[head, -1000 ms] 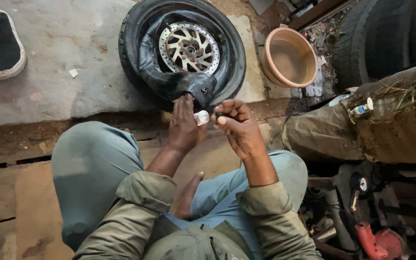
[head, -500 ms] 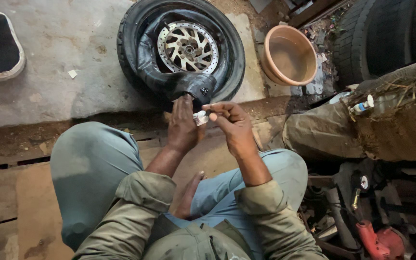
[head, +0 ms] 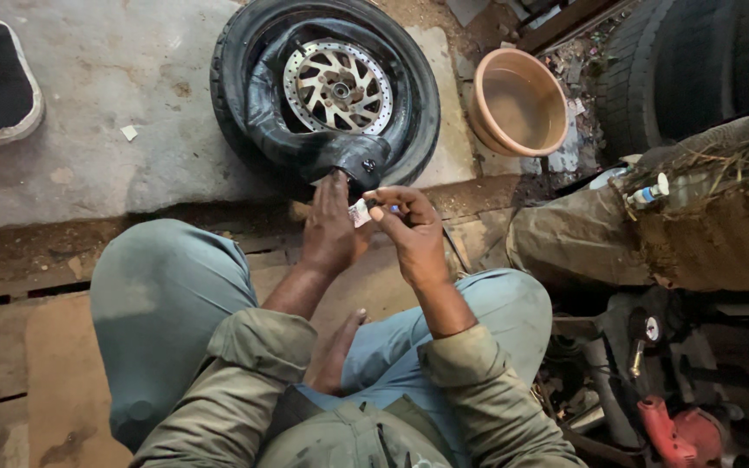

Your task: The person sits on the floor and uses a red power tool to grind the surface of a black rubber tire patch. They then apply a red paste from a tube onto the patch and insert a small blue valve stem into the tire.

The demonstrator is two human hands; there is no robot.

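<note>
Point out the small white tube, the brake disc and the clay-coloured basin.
small white tube (head: 360, 212), head view, on its flattened white body between the hands.
brake disc (head: 337, 87), head view, on a silver spoke.
clay-coloured basin (head: 513, 140), head view, on its front rim.

one wheel (head: 327, 95), one basin (head: 517, 102), two hands, one small tube (head: 360, 212).

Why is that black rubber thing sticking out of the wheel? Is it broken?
The black inner tube bulges out of the tyre instead of sitting inside it. Whether it is torn cannot be told. Both hands hold a small tube beside it.
</note>
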